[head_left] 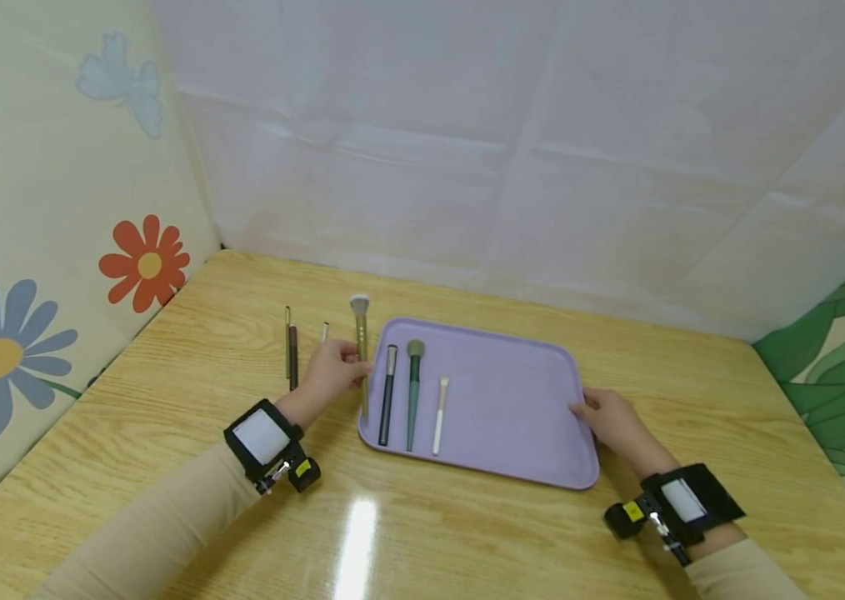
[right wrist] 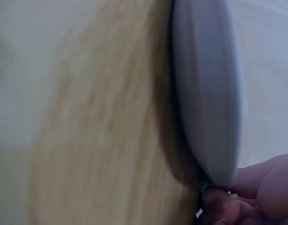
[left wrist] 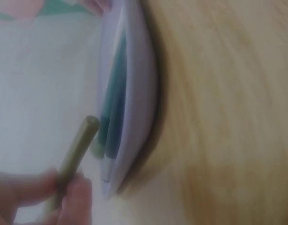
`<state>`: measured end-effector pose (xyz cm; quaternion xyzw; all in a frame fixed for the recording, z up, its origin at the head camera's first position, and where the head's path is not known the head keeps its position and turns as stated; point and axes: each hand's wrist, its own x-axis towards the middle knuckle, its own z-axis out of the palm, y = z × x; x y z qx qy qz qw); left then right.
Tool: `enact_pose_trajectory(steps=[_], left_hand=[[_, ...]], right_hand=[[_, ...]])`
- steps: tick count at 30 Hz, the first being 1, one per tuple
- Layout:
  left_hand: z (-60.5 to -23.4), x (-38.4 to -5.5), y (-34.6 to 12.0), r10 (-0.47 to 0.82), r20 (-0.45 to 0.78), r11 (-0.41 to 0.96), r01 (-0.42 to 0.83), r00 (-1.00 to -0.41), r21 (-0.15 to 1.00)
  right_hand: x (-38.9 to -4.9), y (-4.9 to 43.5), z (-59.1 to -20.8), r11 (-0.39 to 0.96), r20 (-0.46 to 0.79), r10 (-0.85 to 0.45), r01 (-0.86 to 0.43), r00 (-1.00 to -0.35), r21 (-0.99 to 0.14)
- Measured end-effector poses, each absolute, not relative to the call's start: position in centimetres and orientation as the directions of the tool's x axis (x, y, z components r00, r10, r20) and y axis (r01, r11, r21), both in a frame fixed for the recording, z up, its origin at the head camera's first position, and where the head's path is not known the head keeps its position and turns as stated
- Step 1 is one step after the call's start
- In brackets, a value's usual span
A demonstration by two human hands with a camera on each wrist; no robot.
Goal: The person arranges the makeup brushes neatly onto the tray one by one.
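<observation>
In the head view my left hand (head_left: 334, 367) pinches a gold-handled makeup brush (head_left: 362, 333), bristles pointing away, at the left rim of a lilac tray (head_left: 505, 400). The left wrist view shows the handle's end (left wrist: 91, 123) sticking out past thumb and fingers, close to the tray's rim. On the tray's left half lie a black-handled brush (head_left: 387, 400), a green brush (head_left: 413, 392) and a small white brush (head_left: 440, 417), side by side. My right hand (head_left: 610, 417) grips the tray's right edge, thumb on the rim and fingers under it in the right wrist view.
Left of my left hand, a thin gold-toned brush (head_left: 287, 346), a dark brown one (head_left: 293, 358) and a pale one (head_left: 326, 331), partly hidden, lie on the wooden table (head_left: 430, 542). A white cloth wall (head_left: 467, 167) stands behind, flowered panels at the sides.
</observation>
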<state>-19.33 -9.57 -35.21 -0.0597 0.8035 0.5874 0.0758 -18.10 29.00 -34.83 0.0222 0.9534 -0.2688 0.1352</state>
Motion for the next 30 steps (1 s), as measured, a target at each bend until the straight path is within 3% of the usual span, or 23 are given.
enact_pose_trajectory(steps=[30], left_hand=[[-35.5, -17.6, -7.3, 0.052, -0.159, 0.302, -0.136, -0.986, 0.944]], right_hand=[[-18.1, 29.0, -34.8, 0.856, -0.277, -0.024, 0.123, -0.961, -0.502]])
